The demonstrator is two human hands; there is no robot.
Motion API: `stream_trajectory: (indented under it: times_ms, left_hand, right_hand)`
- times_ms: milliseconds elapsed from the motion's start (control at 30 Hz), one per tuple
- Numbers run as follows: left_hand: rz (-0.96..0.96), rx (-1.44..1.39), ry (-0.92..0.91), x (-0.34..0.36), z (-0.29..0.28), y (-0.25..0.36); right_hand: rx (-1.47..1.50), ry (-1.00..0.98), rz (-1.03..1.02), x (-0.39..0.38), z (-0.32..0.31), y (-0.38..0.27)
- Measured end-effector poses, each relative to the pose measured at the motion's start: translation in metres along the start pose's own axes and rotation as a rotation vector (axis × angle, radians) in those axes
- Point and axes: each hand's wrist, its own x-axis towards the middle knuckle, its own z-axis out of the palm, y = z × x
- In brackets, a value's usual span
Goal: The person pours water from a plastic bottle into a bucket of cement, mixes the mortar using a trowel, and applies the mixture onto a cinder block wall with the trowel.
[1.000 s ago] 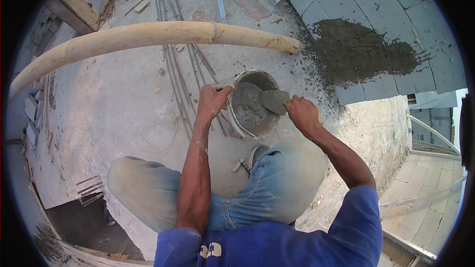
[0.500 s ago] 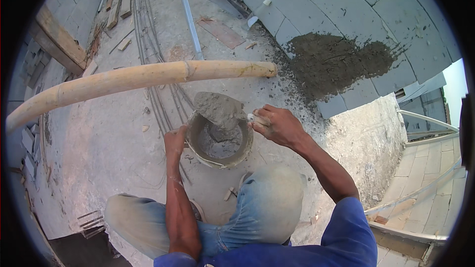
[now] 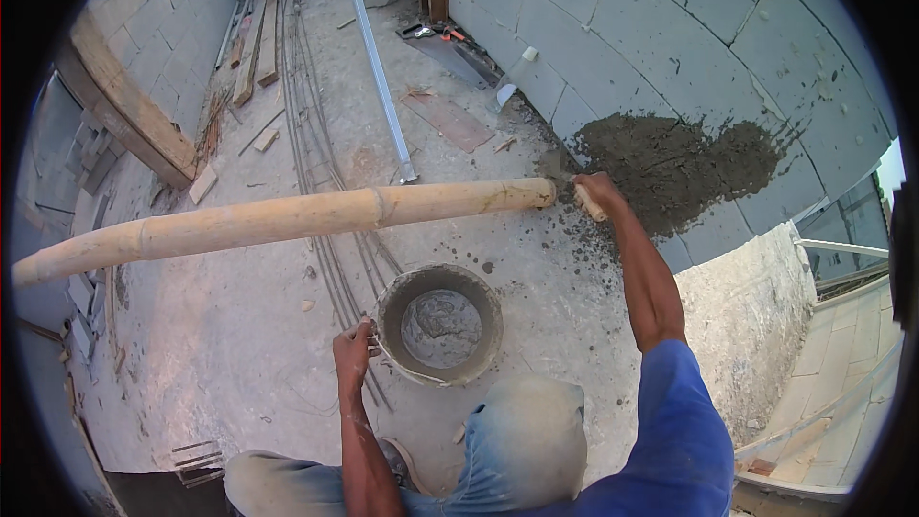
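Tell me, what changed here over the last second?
The right hand lifted the loaded trowel out of the bucket and swung it up and away to the block wall, beside the mortar patch. The trowel blade is hard to make out now. The left hand kept its grip on the bucket rim, and the pole stayed lying across the floor.

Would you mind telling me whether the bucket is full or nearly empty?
Nearly empty: the bucket, steadied by the left hand, shows only a shallow mortar layer at its bottom.
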Motion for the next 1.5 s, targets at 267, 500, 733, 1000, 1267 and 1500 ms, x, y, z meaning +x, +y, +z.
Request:
stream_trajectory:
  times_ms: [267,500,733,1000,1267,1500]
  left_hand:
    - [-0.033,0.017,0.013,-0.007,-0.042,0.007]
    - [0.21,0.206,-0.132,-0.008,0.018,0.056]
    - [0.314,0.308,-0.201,-0.056,0.045,0.078]
    - [0.155,0.196,-0.035,-0.008,-0.003,0.034]
    - [0.054,-0.059,0.115,0.011,-0.027,-0.008]
    - [0.098,-0.009,0.171,0.0,-0.042,-0.017]
  right_hand:
    - [-0.3,0.469,-0.592,-0.189,-0.009,-0.123]
    - [-1.146,-0.227,-0.583,-0.296,0.073,-0.061]
    - [-1.231,-0.203,-0.711,-0.271,0.166,0.047]
    - [-0.691,-0.117,-0.659,-0.288,0.169,0.058]
    - [-0.38,-0.297,-1.111,-0.279,0.118,-0.15]
    - [0.275,-0.869,-0.183,-0.152,0.108,-0.144]
